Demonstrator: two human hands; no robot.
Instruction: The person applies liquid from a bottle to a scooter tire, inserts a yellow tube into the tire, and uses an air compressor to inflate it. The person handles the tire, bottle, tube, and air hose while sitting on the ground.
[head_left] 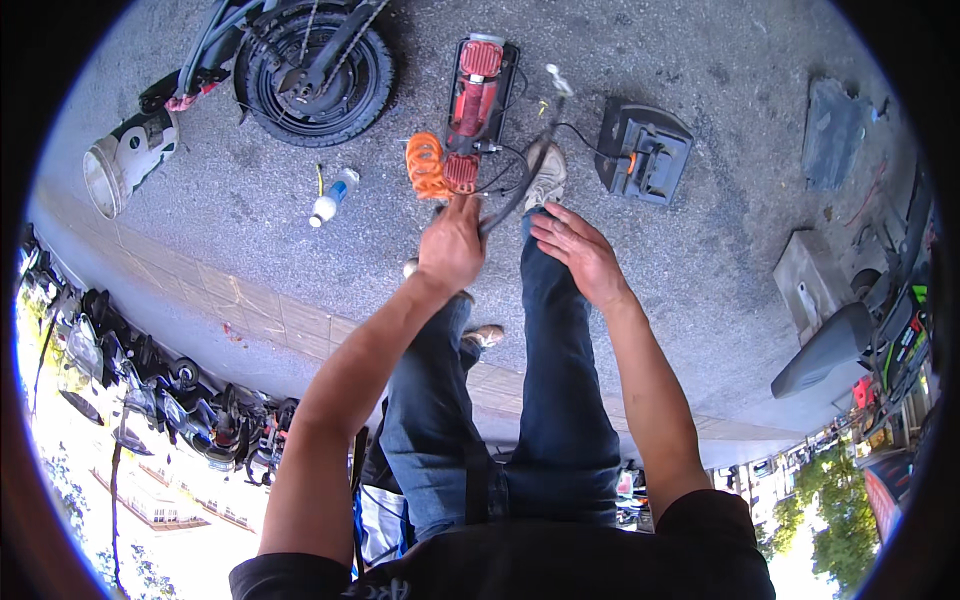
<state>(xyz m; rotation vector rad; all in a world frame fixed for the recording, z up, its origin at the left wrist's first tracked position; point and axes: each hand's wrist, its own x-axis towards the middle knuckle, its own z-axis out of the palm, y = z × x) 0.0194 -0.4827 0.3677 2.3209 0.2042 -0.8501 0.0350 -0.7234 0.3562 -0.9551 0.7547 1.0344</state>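
Observation:
My left hand [453, 243] is closed in front of my left shin. A dark hose [522, 192] comes out on its right side and rises, slightly blurred, toward a pale metal end piece [559, 80]; the fingers' inner side is hidden. Just beyond this hand lies a red and black air pump [472, 110], with a coiled orange air hose [425, 166] at its left. My right hand [580, 252] hovers over my right shin, fingers stretched out, holding nothing. Past my right shoe [548, 172] sits a dark grey box-shaped unit [646, 150], with a black cable running to it.
A wheel [318, 80] of a two-wheeler stands at the far left. Near it are a water bottle [334, 197] and a white bucket [128, 165]. A metal box [808, 285] and a motorbike seat [828, 348] are at the right. Parked scooters [200, 415] line the left edge.

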